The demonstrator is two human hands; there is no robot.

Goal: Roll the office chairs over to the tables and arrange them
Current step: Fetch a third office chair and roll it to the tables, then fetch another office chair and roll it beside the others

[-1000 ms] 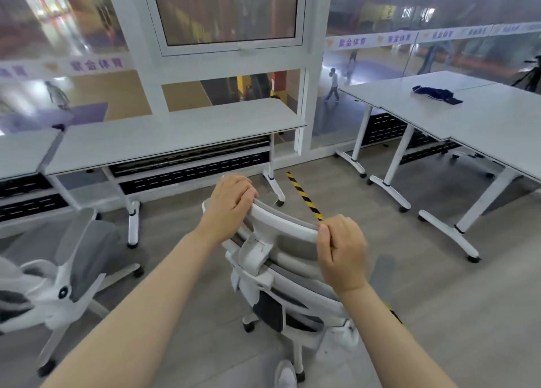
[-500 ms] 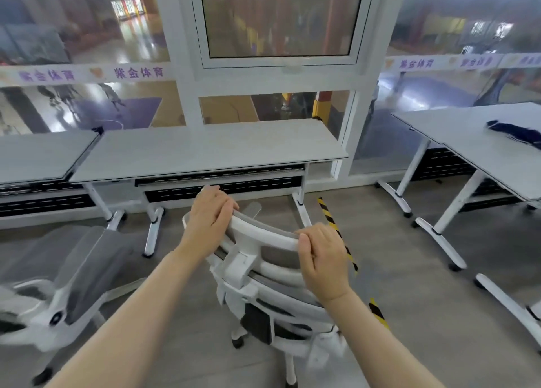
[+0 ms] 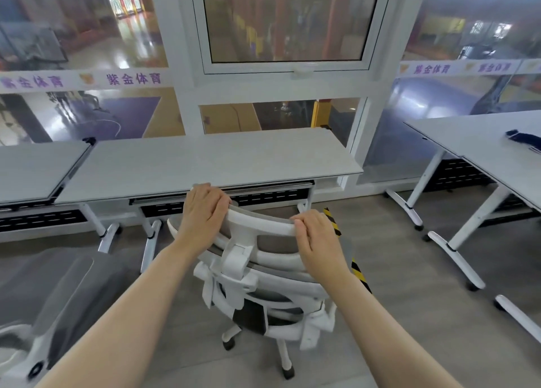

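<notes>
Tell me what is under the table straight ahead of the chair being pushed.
Under the table show a black slotted panel and white legs on casters. The chair and both hands, left hand and right hand, cover part of the middle.

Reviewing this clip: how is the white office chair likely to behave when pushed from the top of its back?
The office chair will probably roll easily: casters sit on smooth floor. Both the left hand and right hand grip the top rail, high above the base, so a hard shove may tilt it. The mesh back likely flexes a little.
</notes>
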